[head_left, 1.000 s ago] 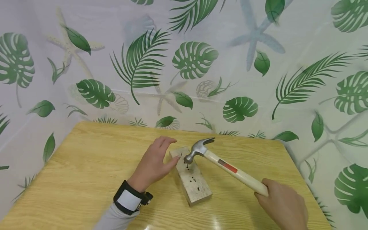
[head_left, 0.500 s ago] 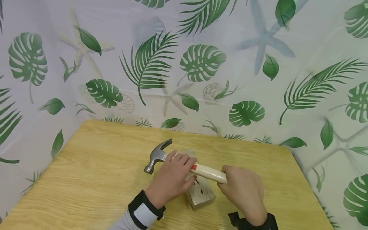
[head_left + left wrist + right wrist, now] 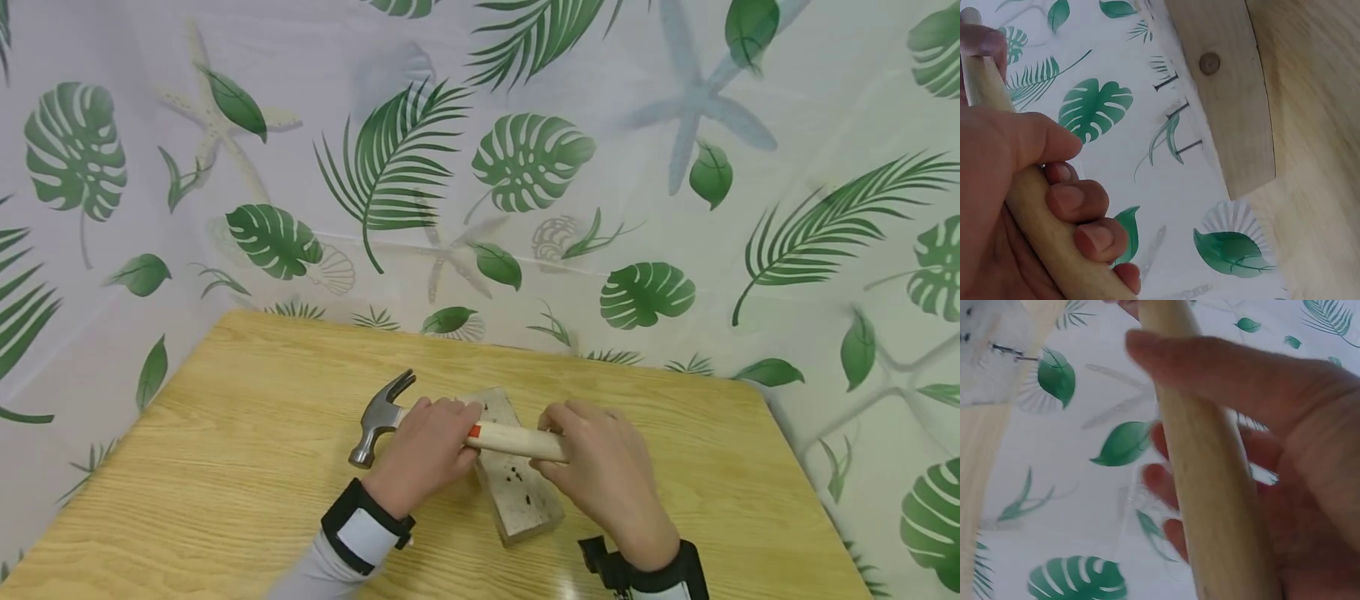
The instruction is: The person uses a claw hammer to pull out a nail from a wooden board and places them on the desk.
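Observation:
A claw hammer (image 3: pixel 517 440) lies level above a wooden block (image 3: pixel 521 508), its steel head (image 3: pixel 378 417) pointing left. My left hand (image 3: pixel 423 454) grips the pale handle close to the head, fingers curled round it. Around the handle's far end my right hand (image 3: pixel 603 467) curls loosely; in the right wrist view the thumb (image 3: pixel 1210 365) lies across the wood and the fingertips show behind it. Several nails (image 3: pixel 1189 147) stick out of the block's face in the left wrist view. Part of the block is hidden under the handle and left hand.
The block rests on a wood-grain table (image 3: pixel 247 450). A white curtain (image 3: pixel 420 150) printed with green leaves hangs behind the table and at its sides. Dark holes or nail heads (image 3: pixel 514 475) dot the block's top.
The hammer has swung from over the block leftward, its head now beyond the block. My left hand has taken hold of the handle, and the right hand has moved left and loosened.

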`<control>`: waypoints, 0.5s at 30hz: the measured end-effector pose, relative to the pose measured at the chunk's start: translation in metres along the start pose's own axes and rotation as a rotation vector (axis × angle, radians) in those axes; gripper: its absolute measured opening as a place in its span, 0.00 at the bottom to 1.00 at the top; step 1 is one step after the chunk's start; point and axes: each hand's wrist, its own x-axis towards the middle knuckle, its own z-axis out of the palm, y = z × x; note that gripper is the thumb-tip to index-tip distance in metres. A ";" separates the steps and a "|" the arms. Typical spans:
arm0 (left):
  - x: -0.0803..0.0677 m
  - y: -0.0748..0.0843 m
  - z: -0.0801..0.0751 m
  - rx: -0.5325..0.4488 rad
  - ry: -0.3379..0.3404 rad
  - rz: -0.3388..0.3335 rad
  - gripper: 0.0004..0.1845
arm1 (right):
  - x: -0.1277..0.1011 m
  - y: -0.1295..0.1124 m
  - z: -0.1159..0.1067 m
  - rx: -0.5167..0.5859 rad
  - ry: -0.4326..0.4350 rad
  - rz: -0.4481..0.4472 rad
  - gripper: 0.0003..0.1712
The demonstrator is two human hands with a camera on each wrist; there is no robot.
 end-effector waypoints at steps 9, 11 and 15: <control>0.001 -0.004 -0.017 -0.270 0.059 -0.048 0.14 | -0.007 0.015 -0.050 0.364 0.358 -0.057 0.46; 0.001 -0.003 -0.019 -0.367 0.079 -0.061 0.14 | -0.007 0.017 -0.056 0.551 0.371 -0.037 0.47; 0.003 0.001 -0.021 -0.486 0.128 -0.055 0.11 | -0.004 0.010 -0.058 0.889 0.296 -0.018 0.44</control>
